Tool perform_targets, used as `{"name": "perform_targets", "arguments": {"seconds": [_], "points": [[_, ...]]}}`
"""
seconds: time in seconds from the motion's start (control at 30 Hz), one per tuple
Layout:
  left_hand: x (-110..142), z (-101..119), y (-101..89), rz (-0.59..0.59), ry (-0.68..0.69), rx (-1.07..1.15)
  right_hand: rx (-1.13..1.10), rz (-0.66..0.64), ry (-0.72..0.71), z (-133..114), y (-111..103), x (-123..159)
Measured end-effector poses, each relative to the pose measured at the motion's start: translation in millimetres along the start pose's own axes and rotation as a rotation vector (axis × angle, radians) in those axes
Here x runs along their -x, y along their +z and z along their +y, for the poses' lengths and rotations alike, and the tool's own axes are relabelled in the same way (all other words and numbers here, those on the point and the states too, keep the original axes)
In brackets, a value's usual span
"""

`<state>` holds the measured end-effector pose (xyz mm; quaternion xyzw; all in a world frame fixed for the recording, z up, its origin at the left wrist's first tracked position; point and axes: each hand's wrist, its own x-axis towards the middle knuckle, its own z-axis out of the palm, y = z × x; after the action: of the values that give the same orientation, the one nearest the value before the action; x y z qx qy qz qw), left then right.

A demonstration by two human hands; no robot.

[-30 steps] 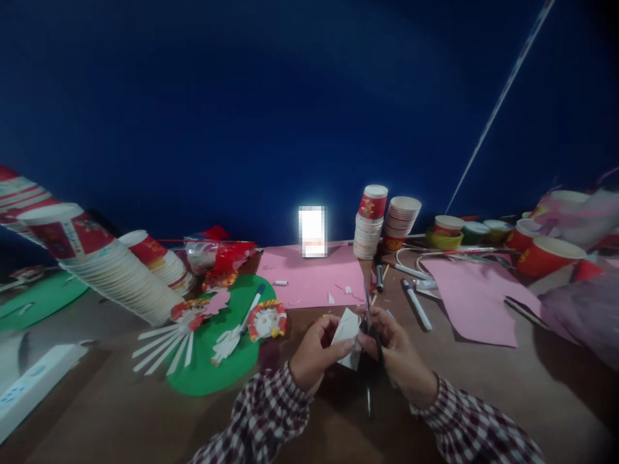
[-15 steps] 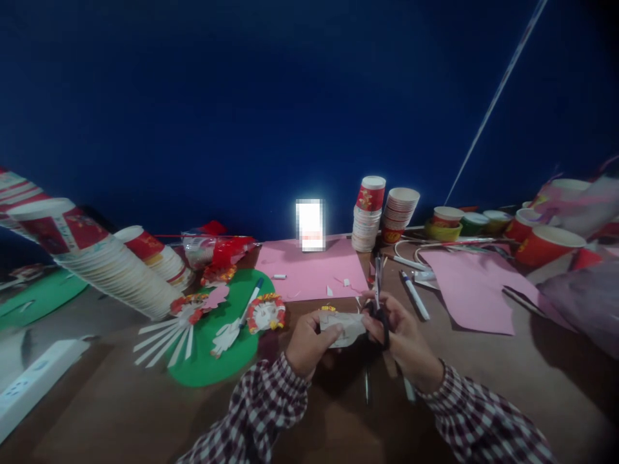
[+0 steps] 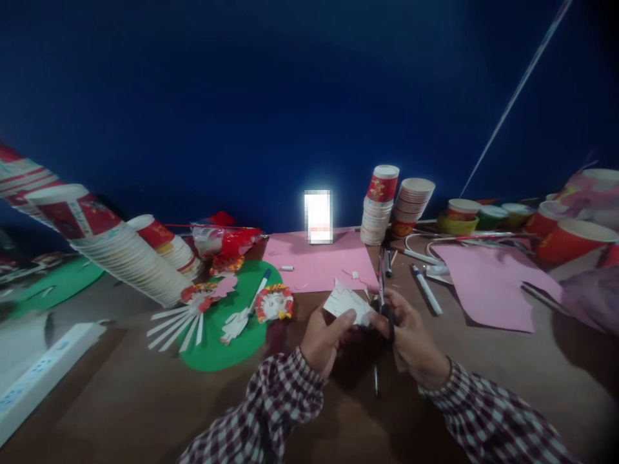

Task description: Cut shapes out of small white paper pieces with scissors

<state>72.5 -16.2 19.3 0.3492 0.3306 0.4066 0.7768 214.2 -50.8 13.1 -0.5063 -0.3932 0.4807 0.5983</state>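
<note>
My left hand (image 3: 324, 338) pinches a small piece of white paper (image 3: 345, 303) between thumb and fingers. Thin drawn lines run across the paper, and its upper edge is cut unevenly. My right hand (image 3: 411, 335) is closed on black-handled scissors (image 3: 388, 319), whose blades point up and away from me. The right fingertips also touch the paper's right edge. Beneath the hands a pen (image 3: 376, 380) lies on the table. Left of them rests a green sheet (image 3: 217, 354) bearing a red-and-yellow-edged paper ring (image 3: 274, 303) and a white paper cutout (image 3: 235, 327).
A pink sheet (image 3: 319, 261) with scraps lies in front of a bright phone screen (image 3: 318, 219). Stacks of paper cups stand at left (image 3: 130, 258) and behind the scissors (image 3: 377, 219). At right are a marker (image 3: 426, 290) and another pink sheet (image 3: 488, 290); a power strip (image 3: 48, 367) sits at left.
The white paper has been turned over and tilted in my fingers, its lined face now toward me. The scissors stay in my right hand. The view has shifted slightly.
</note>
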Motion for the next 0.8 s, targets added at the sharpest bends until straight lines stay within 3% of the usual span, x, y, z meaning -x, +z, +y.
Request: {"name": "perform_targets", "arguments": {"seconds": [0.17,0.43,0.57,0.8], "points": [[-1,-7,2.0,0.093,-0.050,-0.052,0.010,0.012,-0.008,2,0,1],[-3,-12,-0.4,0.035,0.017,-0.015,-0.045,-0.015,-0.009,7,4,4],[-6,-6,-2.9,0.125,-0.027,-0.014,-0.061,0.002,0.033,1,3,4],[-9,9,-4.5,0.193,0.027,0.007,0.060,-0.109,-0.010,-1,-1,5]]}}
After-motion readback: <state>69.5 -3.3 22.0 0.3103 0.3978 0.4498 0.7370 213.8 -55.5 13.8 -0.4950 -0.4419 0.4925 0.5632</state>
